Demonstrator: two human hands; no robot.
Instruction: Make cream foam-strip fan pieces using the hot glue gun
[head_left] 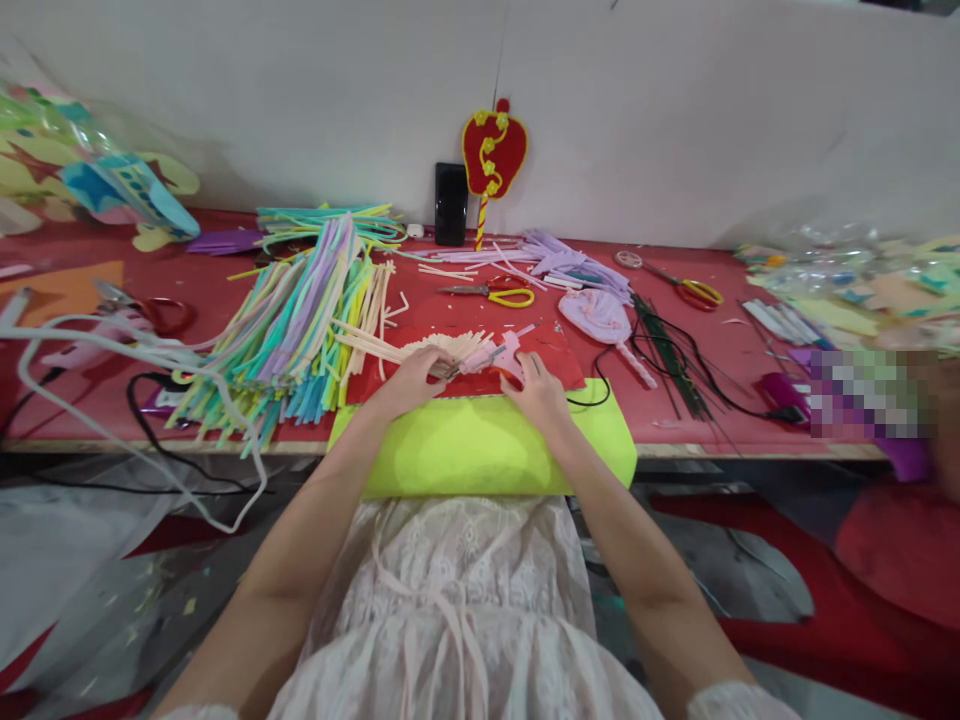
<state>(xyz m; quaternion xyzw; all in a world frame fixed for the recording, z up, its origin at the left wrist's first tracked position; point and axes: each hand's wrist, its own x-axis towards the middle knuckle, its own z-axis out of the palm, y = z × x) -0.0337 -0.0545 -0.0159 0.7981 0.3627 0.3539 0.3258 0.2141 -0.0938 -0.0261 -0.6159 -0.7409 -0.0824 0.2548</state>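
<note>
My right hand [541, 395] is closed round the handle of a pink glue gun [504, 352], whose tip points left. Opposite it, my left hand [417, 382] has its fingers bent in a pinch at the lower edge of a cream pipe-cleaner piece [471, 342], laid out like a fan of short stems. The fingers partly hide that piece and the spot they grip. Both hands are over a shiny red sheet [562, 368], above a yellow-green cloth [480, 450] hanging over the table's front edge.
Bundles of coloured pipe cleaners [300, 310] lie left. Yellow-handled scissors [510, 292], a pink pipe-cleaner fan [596, 315] and dark green stems [670, 355] lie on the red table [720, 340]. A phone [451, 205] and a red pipe-cleaner fan [495, 150] stand behind. Cables [259, 465] trail left.
</note>
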